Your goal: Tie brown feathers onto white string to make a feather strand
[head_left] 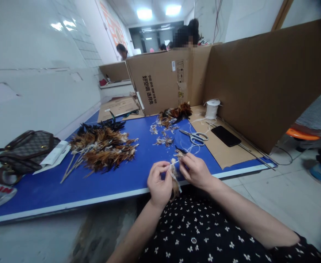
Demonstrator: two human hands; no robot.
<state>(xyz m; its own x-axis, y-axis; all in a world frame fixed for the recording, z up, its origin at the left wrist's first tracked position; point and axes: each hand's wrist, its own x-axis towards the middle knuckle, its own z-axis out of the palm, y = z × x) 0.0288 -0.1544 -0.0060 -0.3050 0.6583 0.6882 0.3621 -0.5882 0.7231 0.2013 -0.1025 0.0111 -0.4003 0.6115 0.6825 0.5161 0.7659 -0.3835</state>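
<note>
At the near edge of the blue table (138,182), my left hand (160,182) is closed in a pinch on a white string (173,163). My right hand (195,170) is closed too, with a small brown and dark feather (180,150) at its fingertips. The string runs taut between both hands. Below them hang pale strands and brown feather parts, partly hidden by my fingers. Just beyond lie open-bladed scissors (195,137) with pale handles and several loose feather tufts (164,140).
Feather bundles on sticks (105,149) lie at left, beside a checked handbag (29,149). Another feather pile (174,114) lies at the back. To the right are a string spool (211,109), a black phone (226,136) and thin rods (256,153). Cardboard panels (163,84) wall the table.
</note>
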